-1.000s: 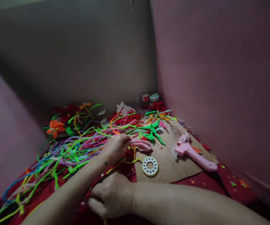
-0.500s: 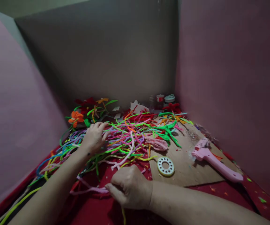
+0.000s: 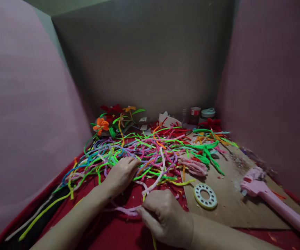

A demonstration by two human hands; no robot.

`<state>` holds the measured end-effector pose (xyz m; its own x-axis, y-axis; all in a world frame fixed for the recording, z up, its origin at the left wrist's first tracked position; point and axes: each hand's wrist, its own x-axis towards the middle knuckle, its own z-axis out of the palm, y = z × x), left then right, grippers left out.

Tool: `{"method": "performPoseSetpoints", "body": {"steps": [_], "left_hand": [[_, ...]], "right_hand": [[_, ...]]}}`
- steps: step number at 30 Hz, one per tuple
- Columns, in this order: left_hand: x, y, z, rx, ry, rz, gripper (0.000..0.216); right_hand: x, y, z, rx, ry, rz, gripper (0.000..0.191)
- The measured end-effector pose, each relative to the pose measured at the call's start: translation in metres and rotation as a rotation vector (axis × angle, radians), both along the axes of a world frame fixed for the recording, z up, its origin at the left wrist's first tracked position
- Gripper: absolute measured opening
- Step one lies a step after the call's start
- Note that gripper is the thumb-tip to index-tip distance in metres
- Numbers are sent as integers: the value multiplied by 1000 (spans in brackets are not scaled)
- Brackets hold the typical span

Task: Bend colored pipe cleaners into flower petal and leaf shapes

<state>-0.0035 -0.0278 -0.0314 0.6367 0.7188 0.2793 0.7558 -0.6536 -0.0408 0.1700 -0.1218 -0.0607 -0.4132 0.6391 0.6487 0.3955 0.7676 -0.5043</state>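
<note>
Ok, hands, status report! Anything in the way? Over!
Right hand: pinching lilac pipe cleaner. Left hand: at tangled pipe-cleaner pile, grip unclear. Possible snag: pale pink pipe cleaner lying just beyond right hand.

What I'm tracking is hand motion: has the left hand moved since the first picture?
Yes, leftward: the left hand now lies farther left of the white ring.

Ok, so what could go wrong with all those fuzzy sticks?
Maybe a tangle: the left hand is at a jumbled pile of fuzzy sticks, so pulling one might drag others along. The lilac strands pinched in the right hand could snag too, since other strands lie close by. And the white ring with holes lies near that hand, so a wide swing might knock it.
</note>
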Motion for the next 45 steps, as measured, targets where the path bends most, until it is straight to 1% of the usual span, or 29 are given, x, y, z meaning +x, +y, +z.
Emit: {"method": "performPoseSetpoints", "body": {"steps": [5,11,18,22,33,38,45], "left_hand": [[1,-8,-10,28,43,0,25],[2,-15,-12,-8,97,23,23],[1,-14,-16,5,101,27,21],[0,-14,-19,8,83,27,22],[3,-17,-15,-1,77,37,24],[2,-16,-16,5,77,43,24],[2,-15,-13,39,24,54,30]], "right_hand": [[0,-1,-1,-28,29,16,31],[-1,0,1,-2,40,-4,31],[-4,4,-10,12,32,0,33],[-3,5,-9,10,29,-7,33],[-2,4,-5,25,7,-8,35],[-3,3,-4,26,16,-39,35],[-2,2,-6,27,24,12,31]]}}
